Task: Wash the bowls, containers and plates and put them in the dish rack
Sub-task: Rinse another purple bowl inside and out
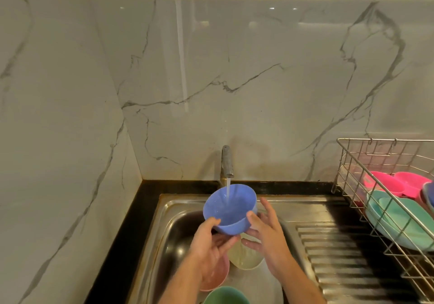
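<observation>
Blue bowl [229,207] between both hands, under running tap [227,161], unlabelled

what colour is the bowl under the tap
Blue bowl, clearest in the head view.

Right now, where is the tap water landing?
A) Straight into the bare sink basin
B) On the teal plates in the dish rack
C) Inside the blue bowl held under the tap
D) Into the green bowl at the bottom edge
C: the stream from the tap falls into the tilted blue bowl, which the left hand grips at its lower rim while the right hand touches its side above the sink.
</observation>
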